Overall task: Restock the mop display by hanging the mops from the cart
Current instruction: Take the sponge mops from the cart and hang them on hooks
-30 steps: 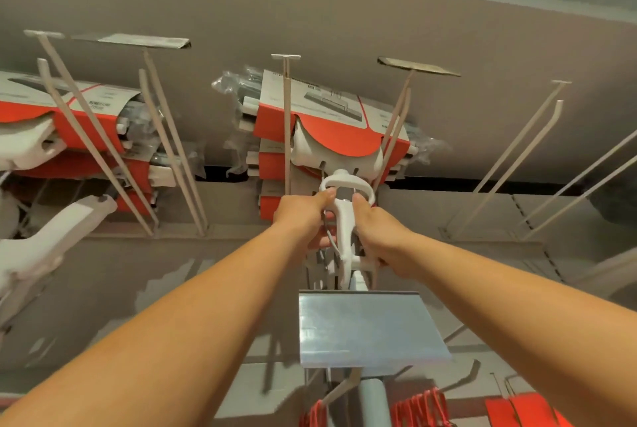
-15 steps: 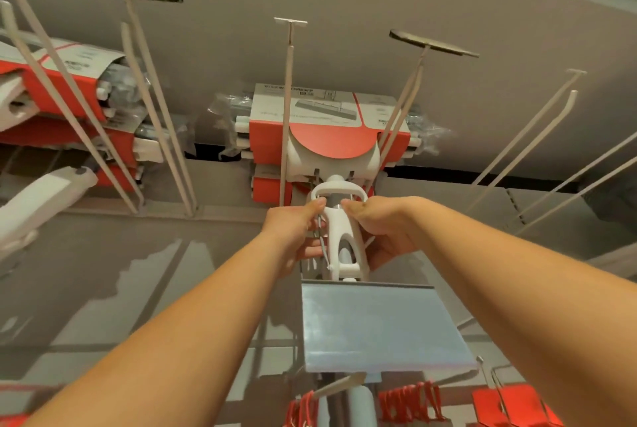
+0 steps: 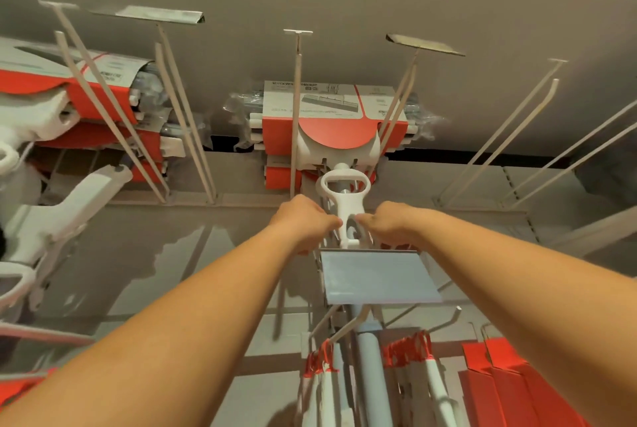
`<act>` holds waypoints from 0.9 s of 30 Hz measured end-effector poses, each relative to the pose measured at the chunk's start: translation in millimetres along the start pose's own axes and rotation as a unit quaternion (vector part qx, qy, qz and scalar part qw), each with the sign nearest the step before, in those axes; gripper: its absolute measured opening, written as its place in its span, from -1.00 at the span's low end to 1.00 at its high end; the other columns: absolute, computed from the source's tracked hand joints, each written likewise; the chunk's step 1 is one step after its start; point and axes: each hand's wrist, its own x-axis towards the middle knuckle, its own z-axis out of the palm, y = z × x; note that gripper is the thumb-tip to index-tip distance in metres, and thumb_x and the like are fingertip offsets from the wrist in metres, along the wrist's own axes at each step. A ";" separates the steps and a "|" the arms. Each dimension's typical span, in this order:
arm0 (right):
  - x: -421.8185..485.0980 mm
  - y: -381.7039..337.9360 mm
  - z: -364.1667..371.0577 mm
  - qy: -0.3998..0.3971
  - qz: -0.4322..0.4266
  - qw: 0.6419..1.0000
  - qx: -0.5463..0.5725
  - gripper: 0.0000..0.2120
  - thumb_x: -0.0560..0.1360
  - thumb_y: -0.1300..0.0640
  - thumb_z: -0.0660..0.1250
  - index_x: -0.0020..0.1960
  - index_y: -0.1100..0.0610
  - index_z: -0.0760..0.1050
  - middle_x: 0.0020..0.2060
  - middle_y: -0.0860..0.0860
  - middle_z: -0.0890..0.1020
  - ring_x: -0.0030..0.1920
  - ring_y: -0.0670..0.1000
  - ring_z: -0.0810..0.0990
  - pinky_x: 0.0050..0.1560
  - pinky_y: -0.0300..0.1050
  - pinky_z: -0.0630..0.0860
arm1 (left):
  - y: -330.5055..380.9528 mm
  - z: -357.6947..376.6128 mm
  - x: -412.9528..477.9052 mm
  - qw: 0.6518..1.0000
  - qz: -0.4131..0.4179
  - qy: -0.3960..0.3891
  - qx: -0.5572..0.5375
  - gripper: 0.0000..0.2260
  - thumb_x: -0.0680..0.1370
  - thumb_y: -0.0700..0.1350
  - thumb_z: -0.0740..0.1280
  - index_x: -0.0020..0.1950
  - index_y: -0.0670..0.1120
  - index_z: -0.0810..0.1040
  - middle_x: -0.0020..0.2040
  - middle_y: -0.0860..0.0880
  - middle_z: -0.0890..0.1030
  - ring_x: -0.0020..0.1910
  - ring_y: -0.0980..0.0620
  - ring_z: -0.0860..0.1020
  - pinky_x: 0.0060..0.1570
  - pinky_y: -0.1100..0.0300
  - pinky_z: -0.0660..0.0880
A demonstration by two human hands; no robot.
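Around the mop handle (image 3: 344, 201), 12 o'clock is blocked by mop boxes (image 3: 331, 116) and 6 o'clock by a label plate (image 3: 379, 276). Room is left at 3 o'clock.

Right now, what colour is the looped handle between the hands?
The looped handle is white, shown in the head view.

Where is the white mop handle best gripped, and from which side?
Pinch the narrow neck below the loop of the white mop handle, from both sides: the neck is slim, and the label plate covers the part lower down.
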 end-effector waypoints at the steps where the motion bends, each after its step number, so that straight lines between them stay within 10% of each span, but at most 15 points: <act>1: -6.7 0.7 -4.0 0.006 -0.006 0.999 -0.036 -0.61 0.62 -0.13 0.09 -0.06 0.20 0.42 -0.19 0.11 0.54 -0.29 0.04 0.51 -0.31 -0.11 0.45 | 2.5 -4.0 -3.4 0.998 0.006 0.005 0.055 -0.75 0.50 0.01 0.37 -0.09 -0.18 0.67 -0.10 -0.13 0.66 -0.07 -0.11 0.63 -0.04 0.07 0.57; 9: -57.9 16.0 -33.0 -0.017 -0.045 0.992 -0.113 -0.69 0.60 0.07 0.15 -0.27 0.19 0.33 -0.33 0.09 0.48 -0.41 0.02 0.47 -0.45 -0.17 0.41 | 37.5 -26.9 -48.6 0.956 -0.011 0.014 0.294 -0.77 0.52 0.07 0.30 -0.21 -0.08 0.53 -0.24 -0.01 0.50 -0.17 -0.08 0.51 -0.17 0.13 0.44; 27: -175.9 12.0 -79.8 -0.082 -0.193 0.974 -0.084 -0.86 0.53 0.12 0.18 -0.08 0.18 0.46 -0.25 0.08 0.49 -0.33 0.02 0.46 -0.36 -0.17 0.41 | 129.0 -74.0 -194.3 0.906 -0.108 0.027 0.408 -0.71 0.51 0.05 0.28 -0.29 -0.14 0.45 -0.31 -0.13 0.44 -0.18 -0.16 0.52 -0.22 0.08 0.43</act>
